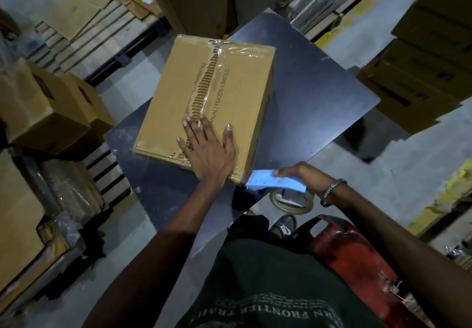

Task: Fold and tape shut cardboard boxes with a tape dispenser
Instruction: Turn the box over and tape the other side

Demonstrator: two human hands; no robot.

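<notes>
Head view: left hand [208,149] flat on glossy-taped corrugated box [178,92].

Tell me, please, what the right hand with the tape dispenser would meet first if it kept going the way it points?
Probably the near corner of the box: the right hand points the tape dispenser leftward at it, though depth is unclear.

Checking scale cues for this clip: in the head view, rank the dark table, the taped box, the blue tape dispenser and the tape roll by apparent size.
1. Table
2. Box
3. Tape dispenser and tape roll: look alike in size; the roll is partly hidden behind the dispenser, so unranked.
</notes>
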